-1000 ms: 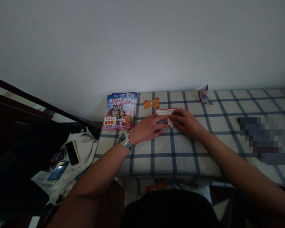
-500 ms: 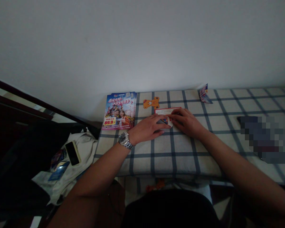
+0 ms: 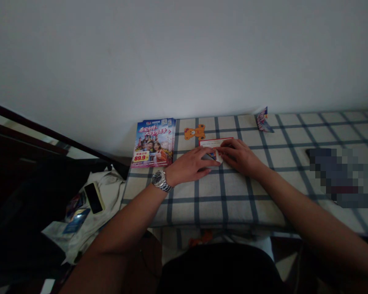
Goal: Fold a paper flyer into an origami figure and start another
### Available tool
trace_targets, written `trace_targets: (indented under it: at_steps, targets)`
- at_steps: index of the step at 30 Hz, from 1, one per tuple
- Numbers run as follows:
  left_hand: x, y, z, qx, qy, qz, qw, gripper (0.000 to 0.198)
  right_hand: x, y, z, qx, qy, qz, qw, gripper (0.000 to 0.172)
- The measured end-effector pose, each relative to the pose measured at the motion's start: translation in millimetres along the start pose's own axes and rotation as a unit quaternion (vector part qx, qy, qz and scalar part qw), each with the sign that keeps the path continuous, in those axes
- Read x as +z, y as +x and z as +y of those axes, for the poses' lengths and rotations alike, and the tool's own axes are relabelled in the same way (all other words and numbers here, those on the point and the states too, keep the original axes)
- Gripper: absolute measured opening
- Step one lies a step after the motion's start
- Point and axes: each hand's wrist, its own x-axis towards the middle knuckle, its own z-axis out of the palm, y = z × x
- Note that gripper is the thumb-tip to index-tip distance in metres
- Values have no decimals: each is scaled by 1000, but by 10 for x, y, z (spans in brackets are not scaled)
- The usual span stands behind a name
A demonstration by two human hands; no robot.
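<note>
A partly folded paper flyer (image 3: 211, 143) lies on the checked tablecloth (image 3: 208, 210), its white side with a red border showing at the back and a printed flap between my hands. My left hand (image 3: 190, 165), with a metal watch at the wrist, grips the flyer's left part, fingers pointing right. From the other side my right hand (image 3: 243, 159) pinches the flap's right part with bent fingers. Both sets of fingertips are close together and cover much of the paper. To the left of my left hand sits a stack of printed flyers (image 3: 153, 143).
Against the wall stands a small folded paper piece (image 3: 264, 120). A pixelated dark object (image 3: 340, 177) lies at the right. Beyond the table's left edge, a phone (image 3: 94, 198) rests on white cloth. A bear print (image 3: 194, 132) is on the tablecloth.
Both hands keep nearly the same hold on the flyer. The whole view has shifted very slightly.
</note>
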Motion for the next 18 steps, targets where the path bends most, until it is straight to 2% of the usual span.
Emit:
trace_targets:
  at_steps: [10, 18]
  targets:
    - [36, -4, -38, -13, -23, 11, 1000, 39, -2, 1, 18, -4, 7, 0, 1000, 34]
    - [20, -1, -16, -18, -19, -2, 1000, 37, 9, -5, 15, 3, -1, 0, 1000, 33]
